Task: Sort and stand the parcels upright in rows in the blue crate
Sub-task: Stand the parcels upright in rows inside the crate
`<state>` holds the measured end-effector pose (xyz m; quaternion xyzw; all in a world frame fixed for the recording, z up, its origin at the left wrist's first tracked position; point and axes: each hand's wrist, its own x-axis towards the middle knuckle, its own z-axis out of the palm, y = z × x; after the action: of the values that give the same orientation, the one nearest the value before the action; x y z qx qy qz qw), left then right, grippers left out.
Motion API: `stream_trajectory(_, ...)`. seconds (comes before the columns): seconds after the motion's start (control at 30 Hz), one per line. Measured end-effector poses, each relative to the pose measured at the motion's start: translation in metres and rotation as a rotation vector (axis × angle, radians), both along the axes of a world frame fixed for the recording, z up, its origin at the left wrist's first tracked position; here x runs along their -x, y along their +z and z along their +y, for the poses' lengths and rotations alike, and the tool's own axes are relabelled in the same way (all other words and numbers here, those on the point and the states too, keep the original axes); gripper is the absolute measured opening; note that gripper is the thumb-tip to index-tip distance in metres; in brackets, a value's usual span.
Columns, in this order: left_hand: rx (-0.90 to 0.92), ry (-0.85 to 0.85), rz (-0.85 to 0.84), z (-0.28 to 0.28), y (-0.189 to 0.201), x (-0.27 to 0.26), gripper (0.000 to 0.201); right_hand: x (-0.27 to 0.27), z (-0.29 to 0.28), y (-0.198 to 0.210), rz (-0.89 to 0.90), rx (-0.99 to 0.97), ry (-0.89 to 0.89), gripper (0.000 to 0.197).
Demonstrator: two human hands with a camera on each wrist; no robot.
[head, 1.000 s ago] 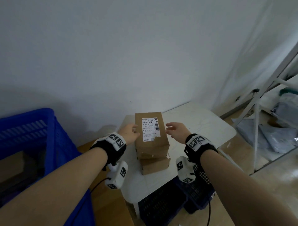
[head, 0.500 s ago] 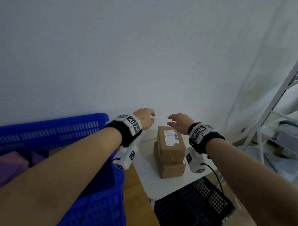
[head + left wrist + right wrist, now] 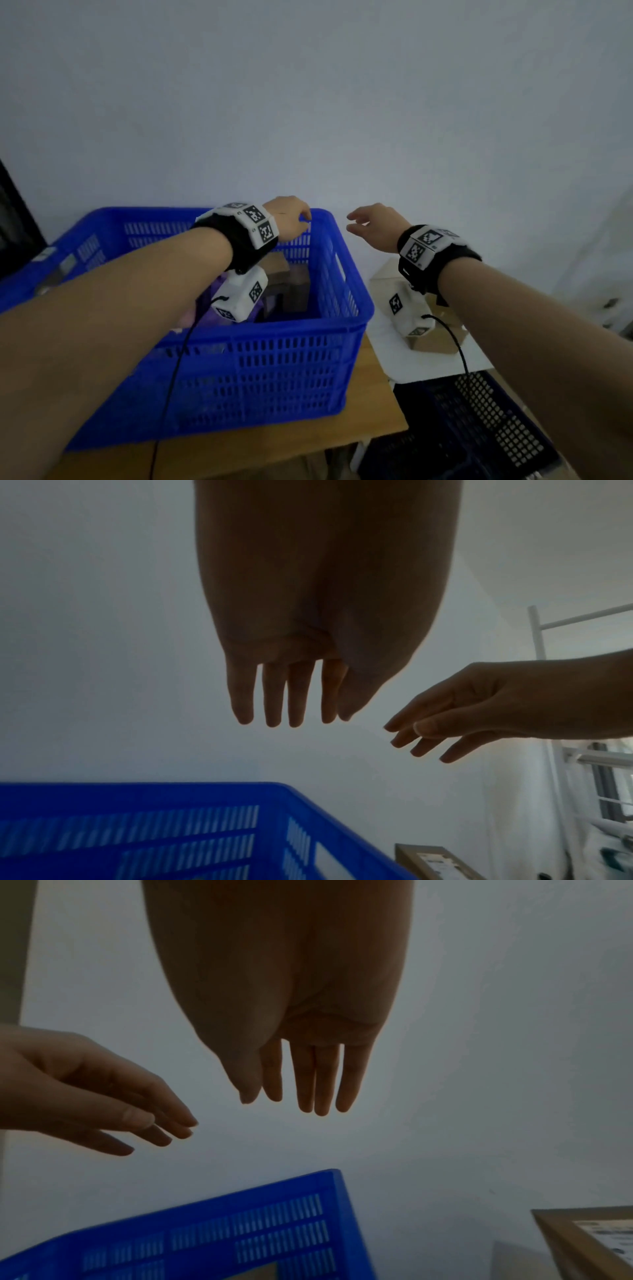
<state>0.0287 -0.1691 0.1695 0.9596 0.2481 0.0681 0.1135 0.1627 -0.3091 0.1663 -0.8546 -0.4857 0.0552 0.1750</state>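
Note:
The blue crate (image 3: 260,359) stands on a wooden table at the left. Inside it I see brown parcels (image 3: 291,284) standing against the far wall and purple ones beside them, partly hidden by my left arm. My left hand (image 3: 291,219) hovers above the crate's far right corner, fingers straight and holding nothing (image 3: 284,696). My right hand (image 3: 373,226) hovers just right of the crate, also empty with relaxed fingers (image 3: 301,1080). Two stacked cardboard parcels (image 3: 442,332) lie on the white table under my right wrist; the top one carries a label (image 3: 606,1237).
A low white table (image 3: 387,359) stands to the right of the wooden table (image 3: 373,411). A dark perforated crate (image 3: 479,431) sits below it at the lower right. A white wall is close behind. A white metal rack (image 3: 548,669) stands at the far right.
Both hands left the stacked parcels without taking one and rose to the left, over the crate's far right corner. My view has swung left onto the crate.

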Motion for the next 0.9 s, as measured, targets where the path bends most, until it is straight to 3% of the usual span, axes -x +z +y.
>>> stream_trajectory(0.3, 0.016, 0.15, 0.023, 0.065, -0.024, 0.059, 0.035, 0.033, 0.08, -0.024, -0.006, 0.081, 0.172, 0.042)
stream_trajectory(0.8, 0.204, 0.305, 0.252, 0.174, -0.119, 0.031, 0.038, -0.009, 0.225, -0.133, 0.18, 0.311, 0.203, 0.044)
stream_trajectory(0.9, 0.262, 0.314, 0.287, 0.182, -0.139, 0.025, 0.041, -0.016, 0.234, -0.145, 0.168, 0.391, 0.221, 0.058)
